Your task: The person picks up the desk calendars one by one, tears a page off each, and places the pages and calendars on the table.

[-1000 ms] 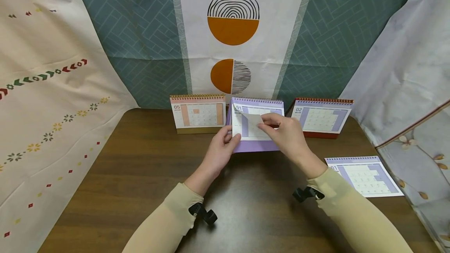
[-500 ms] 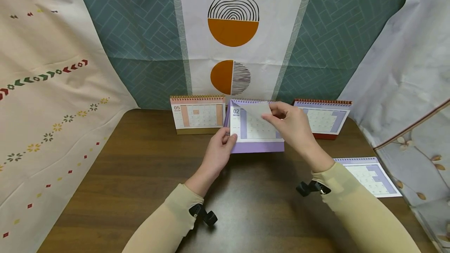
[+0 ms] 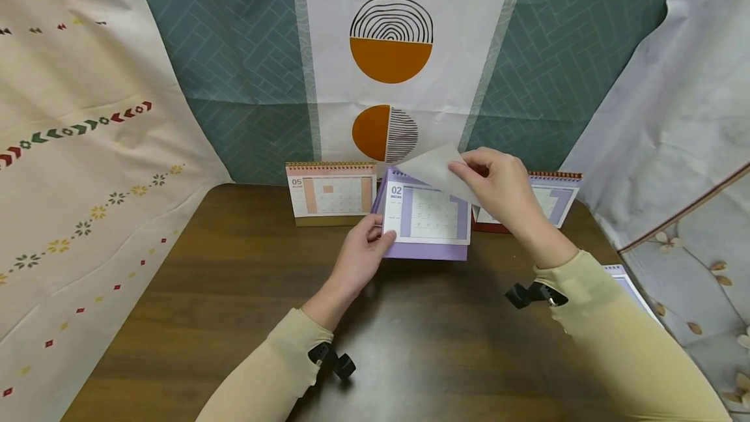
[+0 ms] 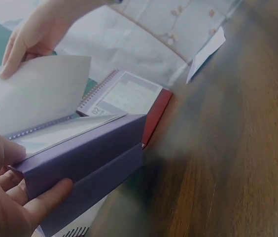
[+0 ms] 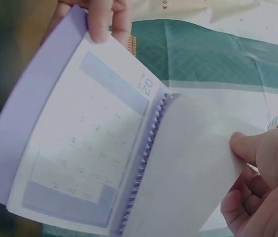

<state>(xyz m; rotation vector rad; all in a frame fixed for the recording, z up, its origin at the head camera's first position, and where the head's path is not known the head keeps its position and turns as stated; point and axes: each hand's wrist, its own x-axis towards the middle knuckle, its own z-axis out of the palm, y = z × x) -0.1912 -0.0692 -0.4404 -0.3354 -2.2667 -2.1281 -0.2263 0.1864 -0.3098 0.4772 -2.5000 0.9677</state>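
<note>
A purple desk calendar [image 3: 430, 213] stands near the table's back, its page marked 02 facing forward. My left hand [image 3: 362, 251] grips its lower left side, thumb on the front and fingers behind; the left wrist view shows those fingers under the purple base [image 4: 85, 153]. With thumb and fingers, my right hand [image 3: 498, 187] pinches a lifted page [image 3: 436, 168] above the spiral binding. The page's blank back [image 5: 188, 163] shows in the right wrist view. Behind my right hand stands a red-based calendar [image 3: 551, 197], partly hidden.
To the left stands a calendar [image 3: 334, 194] with a gold base and page 05. A loose calendar sheet [image 3: 629, 292] lies at the right edge, mostly covered by my right sleeve. Hanging cloth [image 3: 246, 70] surrounds the brown wooden table [image 3: 234, 279].
My right hand has moved up and to the right, turning the 01 page over the binding and uncovering 02. My left hand keeps its grip on the calendar.
</note>
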